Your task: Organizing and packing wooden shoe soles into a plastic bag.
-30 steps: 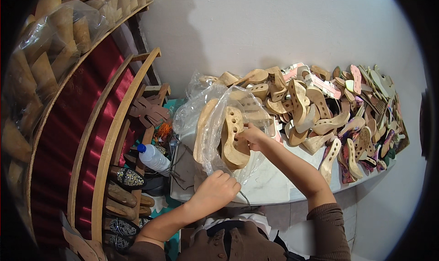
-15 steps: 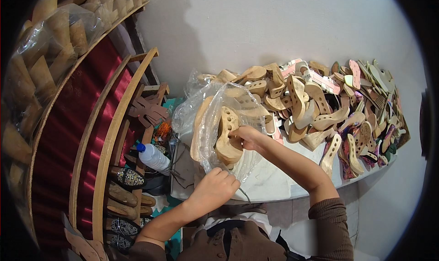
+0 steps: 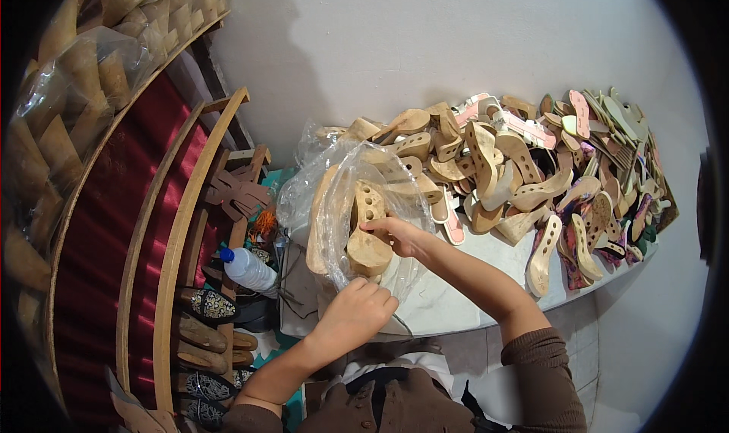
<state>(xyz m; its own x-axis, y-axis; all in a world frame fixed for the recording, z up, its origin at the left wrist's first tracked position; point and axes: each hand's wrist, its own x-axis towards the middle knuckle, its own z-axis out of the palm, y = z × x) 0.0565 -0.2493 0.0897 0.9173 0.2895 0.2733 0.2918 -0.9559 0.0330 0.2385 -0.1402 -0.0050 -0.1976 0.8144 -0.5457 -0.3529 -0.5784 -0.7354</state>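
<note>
A clear plastic bag (image 3: pixel 298 205) stands on the white table with its mouth toward me, holding several pale wooden shoe soles. My left hand (image 3: pixel 355 313) is closed on the near edge of the bag's mouth. Reaching in from the right, my right hand (image 3: pixel 401 237) grips a thick wooden shoe sole (image 3: pixel 370 254) with a row of round holes, thumb and fingers at its right side. Another wooden sole (image 3: pixel 322 228) leans upright along the bag's left side. The plastic's folds blur the soles farther back.
A large pile of wooden soles (image 3: pixel 482 163) and straps covers the white table (image 3: pixel 448 296) toward the right. Left of the bag lies a blue-capped bottle (image 3: pixel 250 270). Wooden rack rails (image 3: pixel 182 236) with shoes (image 3: pixel 209 304) run down the left. A wall (image 3: pixel 456 38) stands behind.
The held sole has tilted, so more of its broad lower end shows. My right hand has shifted slightly left with it, while my left hand stays at the bag's edge.
</note>
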